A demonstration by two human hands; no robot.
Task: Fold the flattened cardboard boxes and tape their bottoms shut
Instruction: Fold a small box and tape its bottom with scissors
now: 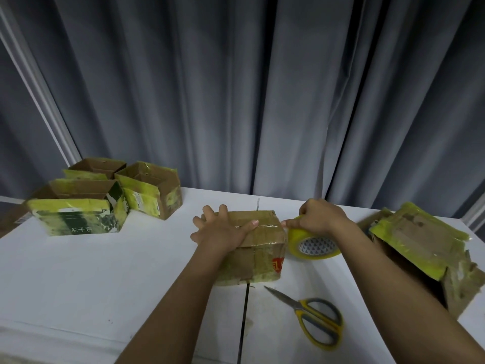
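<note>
A small brown cardboard box (pixel 262 248) stands bottom-up at the table's middle, its flaps closed and a shiny strip of clear tape along the seam. My left hand (pixel 220 227) presses flat on the box's top, fingers spread, thumb lying on the tape. Just right of the box, my right hand (pixel 322 216) grips a yellowish roll of tape (pixel 312 244) that rests on the table against the box's right edge. Yellow-handled scissors (pixel 315 316) lie in front, blades pointing toward the box.
Three folded open-topped boxes (pixel 110 195) with green print stand at the back left. A stack of flattened boxes (pixel 425 240) lies at the right edge. The white table (pixel 105 271) has a dark seam down its middle. Grey curtains hang behind.
</note>
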